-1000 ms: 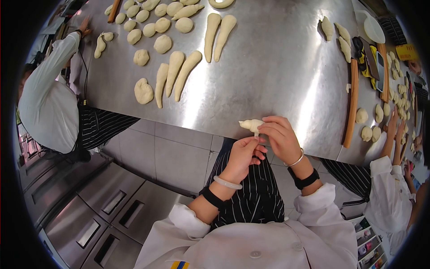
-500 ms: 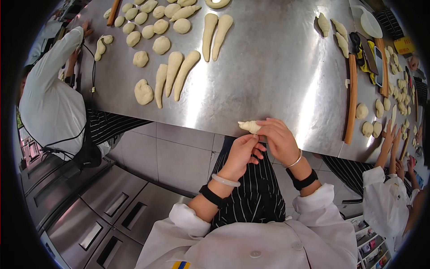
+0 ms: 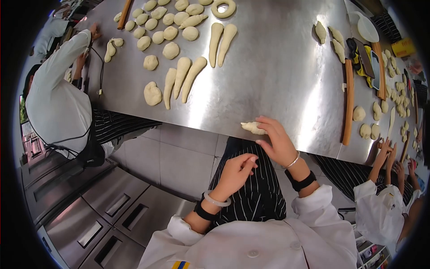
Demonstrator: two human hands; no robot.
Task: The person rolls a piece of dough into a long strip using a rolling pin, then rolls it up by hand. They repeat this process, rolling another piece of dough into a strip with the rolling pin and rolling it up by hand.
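Observation:
A ridged, rolled piece of dough (image 3: 251, 127) lies at the near edge of the steel table (image 3: 268, 76). My right hand (image 3: 278, 143) is at its right end, fingertips over and touching it, with the thumb apart below. Off the table edge, in front of the striped apron, my left hand (image 3: 235, 172) is closed, its thumb against the curled fingers; what it holds, if anything, is hidden. Three tapered dough strips (image 3: 181, 78) and two more strips (image 3: 219, 44) lie farther back on the left.
Several dough balls (image 3: 171, 50) and a dough ring (image 3: 223, 8) are at the back left. A wooden rolling pin (image 3: 348, 103), shaped rolls (image 3: 338, 42) and a white scoop (image 3: 365, 27) stand right. One co-worker (image 3: 60, 98) is left; others' hands (image 3: 387, 154) work right.
My left hand has let go of the rolled dough and moved down and left. My right hand has opened somewhat around its right end. The view has shifted slightly.

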